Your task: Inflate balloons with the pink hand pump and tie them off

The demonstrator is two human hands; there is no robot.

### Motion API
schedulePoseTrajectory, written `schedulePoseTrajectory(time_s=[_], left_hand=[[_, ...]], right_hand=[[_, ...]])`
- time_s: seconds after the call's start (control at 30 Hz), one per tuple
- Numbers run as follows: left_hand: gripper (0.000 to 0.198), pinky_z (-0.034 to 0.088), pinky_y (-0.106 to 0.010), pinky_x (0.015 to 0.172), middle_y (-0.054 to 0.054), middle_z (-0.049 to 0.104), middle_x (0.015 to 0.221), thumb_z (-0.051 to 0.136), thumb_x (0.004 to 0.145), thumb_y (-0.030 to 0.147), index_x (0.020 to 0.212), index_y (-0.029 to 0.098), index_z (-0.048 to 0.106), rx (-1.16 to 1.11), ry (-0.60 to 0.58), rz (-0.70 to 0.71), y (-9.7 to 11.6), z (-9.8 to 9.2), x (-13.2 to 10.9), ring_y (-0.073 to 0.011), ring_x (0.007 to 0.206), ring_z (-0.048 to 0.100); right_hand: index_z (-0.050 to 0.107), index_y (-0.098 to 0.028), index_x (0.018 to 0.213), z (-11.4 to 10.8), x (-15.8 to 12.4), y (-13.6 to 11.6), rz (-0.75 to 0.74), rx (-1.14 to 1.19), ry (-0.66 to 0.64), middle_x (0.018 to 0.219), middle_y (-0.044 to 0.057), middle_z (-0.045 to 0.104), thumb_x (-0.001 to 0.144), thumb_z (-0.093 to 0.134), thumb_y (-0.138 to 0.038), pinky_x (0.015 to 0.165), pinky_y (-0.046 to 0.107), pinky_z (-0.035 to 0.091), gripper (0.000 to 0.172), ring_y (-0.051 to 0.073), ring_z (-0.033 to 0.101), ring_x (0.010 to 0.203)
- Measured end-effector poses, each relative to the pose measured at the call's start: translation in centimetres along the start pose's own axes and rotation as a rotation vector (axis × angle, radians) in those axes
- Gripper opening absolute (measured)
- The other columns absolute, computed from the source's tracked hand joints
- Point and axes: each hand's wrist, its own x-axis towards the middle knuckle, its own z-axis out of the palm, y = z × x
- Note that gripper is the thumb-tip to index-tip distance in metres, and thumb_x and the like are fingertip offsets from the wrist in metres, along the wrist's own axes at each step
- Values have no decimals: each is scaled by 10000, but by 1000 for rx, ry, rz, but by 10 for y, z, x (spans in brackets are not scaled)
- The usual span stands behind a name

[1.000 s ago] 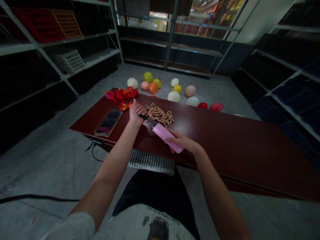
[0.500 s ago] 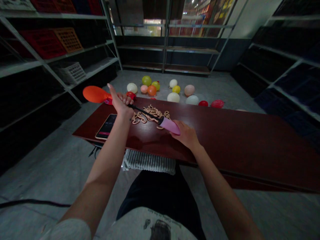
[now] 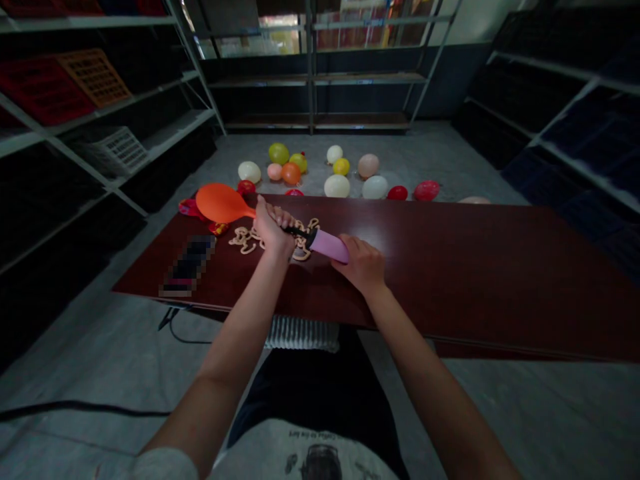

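Right hand [image 3: 361, 263] grips pink pump [image 3: 329, 246]; shirt [image 3: 267, 450] (print inverted) reads "Coffee".

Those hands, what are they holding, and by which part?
Left hand: orange balloon by its neck, pump by its black end. Right hand: pump's pink end.

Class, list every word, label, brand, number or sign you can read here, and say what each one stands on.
"Coffee to the": on the shirt; the words around it are unclear.
Phone: screen blurred out, unreadable.
Blue labels on the back shelves: too small to read.
Orange balloon and pink pump: no readable text.
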Motion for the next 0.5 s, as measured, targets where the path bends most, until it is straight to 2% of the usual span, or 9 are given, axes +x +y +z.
schedulePoseTrajectory(time_s=[0.1, 0.2, 0.33, 0.5], left_hand=[[566, 225, -253, 368, 56, 223, 424, 390, 1097, 318, 557, 206, 266, -10, -20, -6, -21, 0, -11, -80, 325, 246], [564, 227, -247, 366, 61, 226, 430, 407, 1094, 342, 563, 208, 269, -7, -40, 25, -28, -3, -12, -76, 323, 248], [575, 216, -237, 359, 66, 213, 422, 392, 1097, 366, 568, 206, 235, 3, 20, -5, -21, -8, -4, -67, 313, 232], [606, 206, -240, 354, 73, 215, 424, 470, 1063, 476, 580, 204, 224, 1, 72, 30, 4, -12, 5, -70, 314, 236]], right_hand=[[612, -218, 1292, 2, 0, 3, -3, -12, 24, 1121, 117, 721, 830, 698, -381, 732, 342, 421, 498, 284, 652, 927], [612, -215, 1289, 2, -1, 4, -16, -23, 30, 1113, 113, 717, 831, 707, -382, 743, 344, 425, 497, 284, 649, 937], [587, -199, 1330, 4, 1, 2, -62, -55, 3, 1145, 127, 707, 879, 677, -396, 767, 349, 429, 500, 286, 646, 971], [566, -184, 1359, 7, 2, -3, -132, -89, -4, 1145, 125, 711, 935, 621, -441, 796, 349, 434, 498, 286, 647, 991]])
